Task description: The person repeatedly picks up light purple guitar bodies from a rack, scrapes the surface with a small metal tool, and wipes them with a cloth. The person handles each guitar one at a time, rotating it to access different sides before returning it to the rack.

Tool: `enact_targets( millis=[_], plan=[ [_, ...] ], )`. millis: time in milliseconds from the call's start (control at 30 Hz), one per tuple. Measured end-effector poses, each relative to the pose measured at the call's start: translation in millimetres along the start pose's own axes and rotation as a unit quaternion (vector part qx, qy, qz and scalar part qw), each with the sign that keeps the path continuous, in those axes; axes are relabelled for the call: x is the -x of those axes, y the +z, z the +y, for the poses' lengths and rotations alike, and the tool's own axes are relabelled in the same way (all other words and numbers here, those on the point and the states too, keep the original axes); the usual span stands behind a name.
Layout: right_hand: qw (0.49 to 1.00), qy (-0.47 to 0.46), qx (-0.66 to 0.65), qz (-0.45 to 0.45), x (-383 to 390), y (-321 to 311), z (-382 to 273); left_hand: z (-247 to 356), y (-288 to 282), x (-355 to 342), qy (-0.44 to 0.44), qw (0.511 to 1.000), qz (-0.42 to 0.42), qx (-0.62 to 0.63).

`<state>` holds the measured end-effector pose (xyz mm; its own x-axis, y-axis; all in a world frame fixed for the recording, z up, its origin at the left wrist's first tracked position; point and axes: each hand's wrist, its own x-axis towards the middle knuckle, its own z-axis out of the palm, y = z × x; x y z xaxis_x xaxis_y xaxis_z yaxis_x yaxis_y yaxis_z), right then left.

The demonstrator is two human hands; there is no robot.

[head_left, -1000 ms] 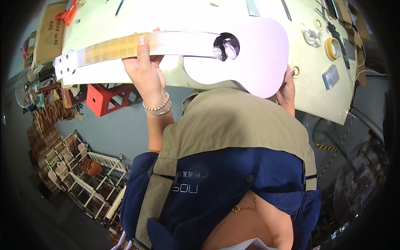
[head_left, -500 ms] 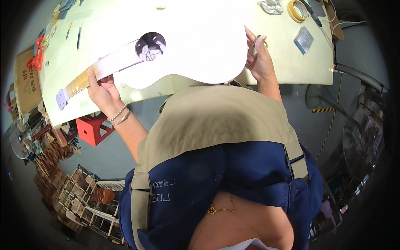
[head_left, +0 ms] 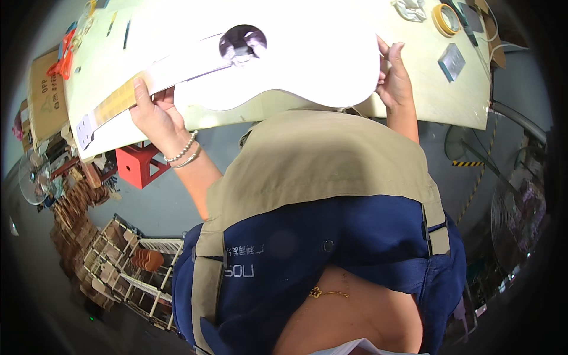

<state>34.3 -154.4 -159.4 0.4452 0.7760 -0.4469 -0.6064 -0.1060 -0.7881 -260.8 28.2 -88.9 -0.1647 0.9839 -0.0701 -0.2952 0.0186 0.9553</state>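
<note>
An unfinished white guitar [head_left: 319,53] lies face up across the worktable, its body washed out by glare. Its round sound hole [head_left: 243,45] shows crumpled pale material inside. Yellowish tape covers part of the neck, and the slotted headstock [head_left: 84,131] is at the far left end. My left hand [head_left: 158,115] is closed round the neck near the tape, thumb on top and fingers underneath. At the body's right end, my right hand [head_left: 395,77] holds the edge, its fingers partly hidden behind the rim and its thumb raised.
A yellow tape roll [head_left: 446,20], a grey block [head_left: 451,62] and crumpled white cloth [head_left: 409,9] rest on the table's right side. A red stool [head_left: 137,165] stands below its left edge. A cardboard box [head_left: 48,97] is at the left, and a rack [head_left: 133,272] at lower left.
In the picture, the guitar, table and both hands have shifted right and slightly up together. My left hand still grips the neck, and my right hand stays at the body's end.
</note>
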Motion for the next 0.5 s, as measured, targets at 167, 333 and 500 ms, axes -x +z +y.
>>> enact_targets(
  millis=[167,333,500],
  plan=[
    [0.997,0.002,-0.073,0.003,-3,-7,5,11,16,17,0.042,0.999,-0.028,-0.011],
    [0.993,0.001,-0.121,0.005,-6,-10,8,16,21,23,0.072,0.996,-0.045,-0.031],
    [0.992,-0.006,-0.121,0.025,-5,-8,8,22,24,26,0.071,0.995,-0.054,-0.042]
  ],
)
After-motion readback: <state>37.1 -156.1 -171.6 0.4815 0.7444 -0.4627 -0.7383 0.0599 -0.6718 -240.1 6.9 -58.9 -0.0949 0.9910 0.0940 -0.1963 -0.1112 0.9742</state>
